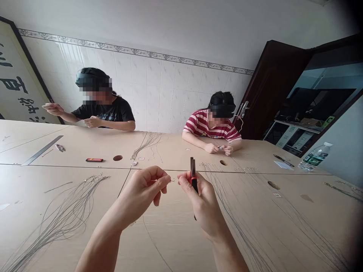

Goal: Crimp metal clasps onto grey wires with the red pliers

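Note:
My left hand [144, 189] is raised above the beige table [176, 234], its fingers pinched on a thin wire [172, 180] that runs toward my other hand. My right hand [200, 198] is closed around small pliers [193, 173] with a red and black grip, jaws pointing up. The thumb and forefinger of that hand also meet the wire's end. A fine wire strand trails down from my hands onto the table.
Bundles of thin wires [65, 211] lie left and right [244, 226] of me. Two people sit across, one in black [104, 109], one in stripes [212, 126]. A metal ruler [42, 150], a red-black tool [94, 159], a water bottle [314, 156] and a pen [283, 160] rest on the table.

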Demonstrator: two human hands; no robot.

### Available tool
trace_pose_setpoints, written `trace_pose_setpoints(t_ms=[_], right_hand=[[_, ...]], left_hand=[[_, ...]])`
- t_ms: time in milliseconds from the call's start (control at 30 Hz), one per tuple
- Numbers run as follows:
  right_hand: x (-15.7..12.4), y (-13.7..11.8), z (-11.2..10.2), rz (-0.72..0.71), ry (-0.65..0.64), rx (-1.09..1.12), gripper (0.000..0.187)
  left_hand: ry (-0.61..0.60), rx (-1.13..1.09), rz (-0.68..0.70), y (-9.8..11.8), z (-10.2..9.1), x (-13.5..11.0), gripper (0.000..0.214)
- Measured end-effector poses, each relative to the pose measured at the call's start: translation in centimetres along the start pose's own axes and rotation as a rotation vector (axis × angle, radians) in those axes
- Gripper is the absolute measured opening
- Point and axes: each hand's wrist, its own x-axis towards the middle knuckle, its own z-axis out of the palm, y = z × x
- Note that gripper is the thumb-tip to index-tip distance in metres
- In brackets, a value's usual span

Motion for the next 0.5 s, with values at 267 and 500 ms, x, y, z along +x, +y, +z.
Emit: trace_pose_setpoints(t_ms=[267,500], right_hand=[[-0.66,-0.23,-0.17,-0.103,-0.009,-0.134,0.016],[-0.68,-0.18,0.14,-0.129,-0.025,-0.239,0.016]], left_hand=[[-0.018,0.010,0.009,-0.12,-0.05,-0.08,0.038],[-0.027,0.003,0.013,0.00,0.03,-0.08,0.035]])
